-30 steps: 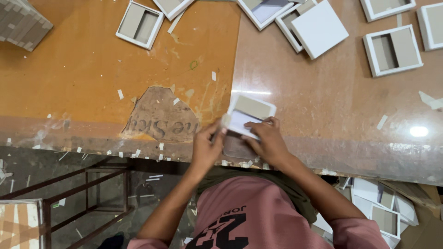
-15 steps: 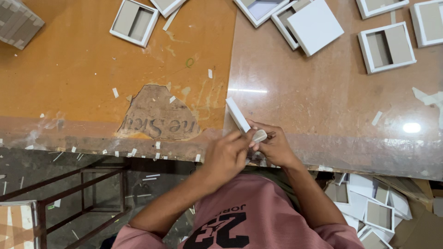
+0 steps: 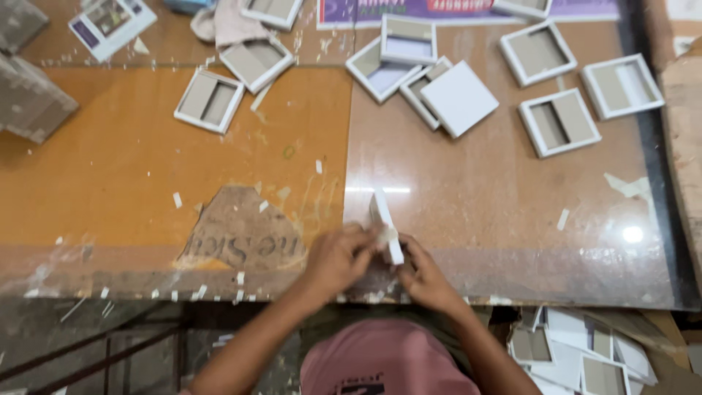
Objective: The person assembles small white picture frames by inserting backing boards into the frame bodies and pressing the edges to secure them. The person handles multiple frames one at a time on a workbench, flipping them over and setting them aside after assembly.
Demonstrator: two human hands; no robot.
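Pinching a small white box (image 3: 385, 225) between them, the left hand (image 3: 338, 257) and right hand (image 3: 428, 279) hold it on edge at the near rim of the counter (image 3: 468, 190), with open white boxes (image 3: 559, 121) scattered well beyond.

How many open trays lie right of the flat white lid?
4 trays: upper, lower, far right, and one cut by the top edge; more may be hidden.

A small white box tray (image 3: 385, 223) stands on edge, held near the table's front edge.
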